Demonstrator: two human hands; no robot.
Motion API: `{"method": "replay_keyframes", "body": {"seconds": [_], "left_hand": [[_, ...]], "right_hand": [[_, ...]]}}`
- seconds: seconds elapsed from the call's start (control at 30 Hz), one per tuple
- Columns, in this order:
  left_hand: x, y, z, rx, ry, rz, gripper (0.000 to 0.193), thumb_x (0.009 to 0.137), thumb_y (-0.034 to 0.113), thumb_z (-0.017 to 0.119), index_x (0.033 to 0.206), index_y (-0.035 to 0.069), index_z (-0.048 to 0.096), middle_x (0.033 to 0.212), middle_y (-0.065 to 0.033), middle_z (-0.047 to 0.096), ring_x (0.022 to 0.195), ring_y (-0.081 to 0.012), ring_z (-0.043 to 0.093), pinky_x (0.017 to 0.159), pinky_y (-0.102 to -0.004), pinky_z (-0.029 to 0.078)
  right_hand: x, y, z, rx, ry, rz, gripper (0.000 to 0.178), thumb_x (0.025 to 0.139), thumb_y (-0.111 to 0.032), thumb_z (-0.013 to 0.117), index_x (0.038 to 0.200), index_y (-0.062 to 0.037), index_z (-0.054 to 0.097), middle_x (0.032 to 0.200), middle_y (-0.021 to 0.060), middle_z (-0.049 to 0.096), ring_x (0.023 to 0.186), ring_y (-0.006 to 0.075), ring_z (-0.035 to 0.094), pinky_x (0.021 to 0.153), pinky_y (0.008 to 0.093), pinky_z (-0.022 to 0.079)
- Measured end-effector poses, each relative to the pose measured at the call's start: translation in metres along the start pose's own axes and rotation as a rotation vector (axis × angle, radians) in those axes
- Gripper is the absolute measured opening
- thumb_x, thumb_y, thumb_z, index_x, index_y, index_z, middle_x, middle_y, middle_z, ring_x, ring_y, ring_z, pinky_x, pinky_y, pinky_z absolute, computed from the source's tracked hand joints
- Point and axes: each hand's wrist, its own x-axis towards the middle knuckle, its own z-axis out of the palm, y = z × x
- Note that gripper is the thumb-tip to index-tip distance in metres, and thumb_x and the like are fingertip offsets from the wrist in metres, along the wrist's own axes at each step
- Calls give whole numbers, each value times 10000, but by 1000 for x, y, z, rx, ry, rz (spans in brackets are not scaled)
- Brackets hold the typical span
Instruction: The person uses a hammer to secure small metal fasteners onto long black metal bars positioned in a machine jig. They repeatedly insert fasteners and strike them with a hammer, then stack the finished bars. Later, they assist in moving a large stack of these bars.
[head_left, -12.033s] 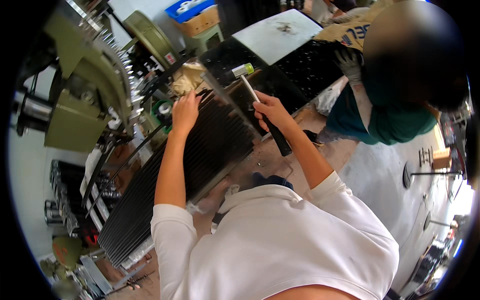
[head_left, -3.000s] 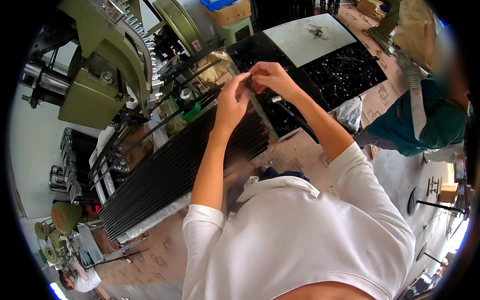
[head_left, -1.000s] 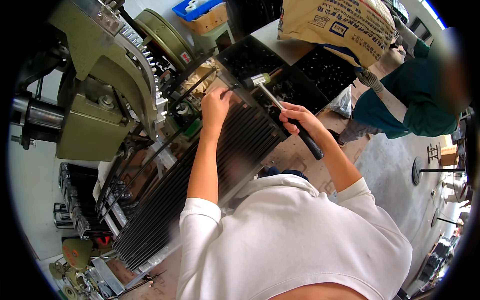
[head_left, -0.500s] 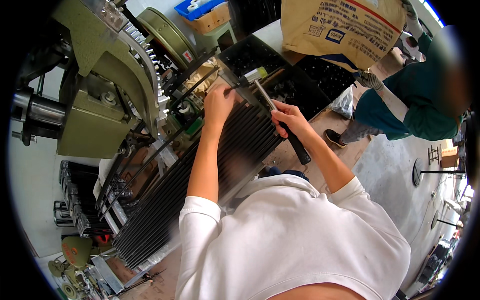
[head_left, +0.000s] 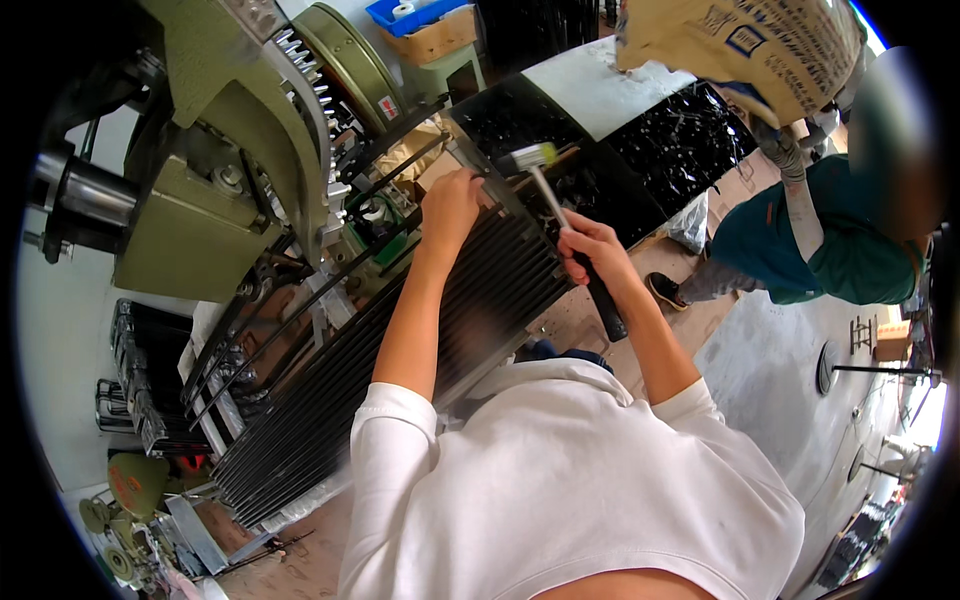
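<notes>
My right hand (head_left: 600,250) is closed round the black grip of a hammer (head_left: 604,300). The hammer's metal shaft slants up and left to a head with a pale yellow-green face, held above the upper end of a row of black rods (head_left: 455,300). Close to the left of that head, my left hand (head_left: 452,208) has its fingers curled together at a dark bar by the rod ends. What they pinch is hidden or too small to make out. The rods lie side by side under my left forearm, running down to the lower left.
A large green machine (head_left: 200,215) with a toothed wheel rises at the left. Beyond the rods, a black surface (head_left: 650,150) carries many pale flecks. At the right, a co-worker in green (head_left: 800,235) handles a big brown sack (head_left: 745,50). A blue bin (head_left: 415,14) sits at the back.
The co-worker's sack has shifted right, uncovering more of the black surface and its pale flecks. My hammer is slightly lower and further right in the picture; the whole view has shifted a little.
</notes>
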Motion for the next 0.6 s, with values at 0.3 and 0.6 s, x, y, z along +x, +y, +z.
{"method": "replay_keyframes", "body": {"seconds": [0.3,0.6], "left_hand": [[1,2,-1,60,7,20,190,824,193,569,780,8,575,722,-159,602,714,-334,584,607,-409,460],[9,-3,0,245,-149,81,273,901,243,456,903,-16,543,664,-187,615,630,-319,629,533,-406,512]], "right_hand": [[6,1,17,40,-6,-3,306,876,-119,487,1164,-16,498,618,-14,425,421,57,412,372,185,322],[1,-9,-1,28,-17,-9,383,893,-128,488,1256,-26,426,652,-11,431,434,48,406,368,175,312]]}}
